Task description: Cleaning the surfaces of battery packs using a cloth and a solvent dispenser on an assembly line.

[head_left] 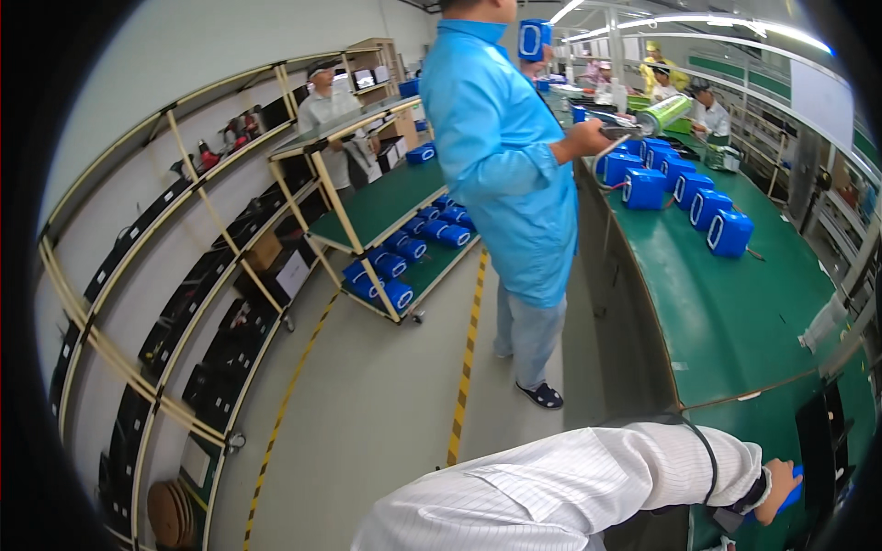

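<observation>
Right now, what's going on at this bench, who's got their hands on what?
The wearer reaches one striped-sleeved arm across to the lower right, where the hand grips a small blue object at the edge of the green workbench; which hand it is can't be told, and the other is out of view. Ahead, a co-worker in a blue smock stands at the bench, handling something beside a row of blue packs. More blue packs sit on a wheeled rack.

A factory assembly floor; long green workbenches carry rows of blue battery packs; a wheeled trolley holds more on its shelves; yellow striped lines mark the aisle; workers in smocks and caps stand along the line under strip lights.
</observation>
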